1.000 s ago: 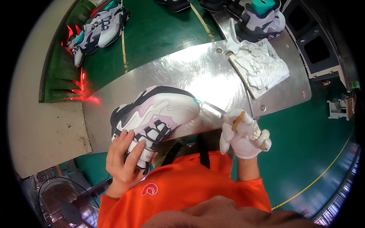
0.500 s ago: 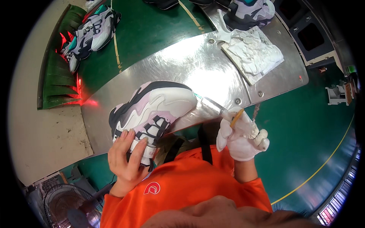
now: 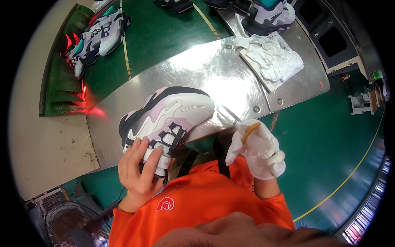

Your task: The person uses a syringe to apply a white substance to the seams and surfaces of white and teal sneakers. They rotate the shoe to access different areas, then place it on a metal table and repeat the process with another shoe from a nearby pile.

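Observation:
A white, pink and black sneaker lies on its side at the near edge of a shiny metal table. My bare left hand grips the sneaker's heel end. My right hand, in a white glove, holds a slim metal tool whose tip touches the sneaker's toe. A small yellowish piece is pinched between the gloved fingers as well.
A crumpled white cloth lies on a board at the far right of the table, with another sneaker behind it. More sneakers ride a green conveyor at the upper left. A fan stands at the lower left.
The sneaker and both hands keep their hold; the view has shifted slightly, and the tool tip stays at the toe.

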A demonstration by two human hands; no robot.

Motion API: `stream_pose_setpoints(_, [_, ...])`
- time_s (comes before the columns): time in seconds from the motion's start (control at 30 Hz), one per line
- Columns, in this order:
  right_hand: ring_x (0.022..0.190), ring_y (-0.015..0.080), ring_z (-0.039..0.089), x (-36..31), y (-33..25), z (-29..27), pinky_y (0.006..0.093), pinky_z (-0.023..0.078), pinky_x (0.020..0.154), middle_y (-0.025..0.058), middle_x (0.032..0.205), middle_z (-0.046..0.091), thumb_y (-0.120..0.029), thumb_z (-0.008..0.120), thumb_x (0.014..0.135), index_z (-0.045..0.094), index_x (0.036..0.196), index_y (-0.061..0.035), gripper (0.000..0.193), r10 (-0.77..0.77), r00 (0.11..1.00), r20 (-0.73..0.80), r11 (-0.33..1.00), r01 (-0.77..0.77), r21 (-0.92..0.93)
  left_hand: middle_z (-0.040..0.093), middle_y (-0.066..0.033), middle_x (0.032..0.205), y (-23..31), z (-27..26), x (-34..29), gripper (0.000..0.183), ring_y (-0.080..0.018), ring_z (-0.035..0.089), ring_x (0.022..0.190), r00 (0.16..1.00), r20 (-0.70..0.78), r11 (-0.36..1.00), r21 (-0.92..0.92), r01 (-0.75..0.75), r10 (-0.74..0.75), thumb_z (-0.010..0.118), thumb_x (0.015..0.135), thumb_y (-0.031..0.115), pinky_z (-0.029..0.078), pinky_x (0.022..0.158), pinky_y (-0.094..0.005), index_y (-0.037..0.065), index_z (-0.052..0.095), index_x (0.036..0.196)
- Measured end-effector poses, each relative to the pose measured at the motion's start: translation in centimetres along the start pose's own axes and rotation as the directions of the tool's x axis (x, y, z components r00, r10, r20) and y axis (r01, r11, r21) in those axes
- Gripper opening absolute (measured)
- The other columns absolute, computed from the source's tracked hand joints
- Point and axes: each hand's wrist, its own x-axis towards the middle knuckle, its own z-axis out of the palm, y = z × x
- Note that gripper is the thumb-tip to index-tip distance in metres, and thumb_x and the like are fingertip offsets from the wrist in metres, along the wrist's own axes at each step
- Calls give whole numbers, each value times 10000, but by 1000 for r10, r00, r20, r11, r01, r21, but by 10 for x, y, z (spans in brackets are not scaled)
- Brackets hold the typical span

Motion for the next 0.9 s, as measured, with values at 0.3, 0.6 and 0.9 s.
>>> stream_pose_setpoints(0.3, [966,346,612,8,14,-6,438,502,913,215,1033,566,-12,767,471,351,1345,123,978,-66,976,209,996,52,69,635,-177,1129,-16,-19,39,479,-355,625,981,982,179,988,-137,77,-52,841,632,193,496,822,-401,47,655,1048])
stream_pose_setpoints(0.6, [1004,223,566,33,59,-31,302,458,854,142,1161,570,-32,816,513,357,1354,64,962,-286,866,409,944,329,-36,654,-128,987,-67,-14,102,532,-283,637,900,906,411,869,-407,283,-102,851,614,198,492,791,-355,28,634,1070])
stream_pose_setpoints(0.9, [817,116,541,29,76,-43,243,452,739,81,1064,597,-138,850,526,522,1199,19,766,-199,924,328,929,284,-236,609,-174,1212,-153,8,201,984,-254,597,1083,441,764,629,-641,441,470,833,582,601,460,914,-349,-63,555,1253])
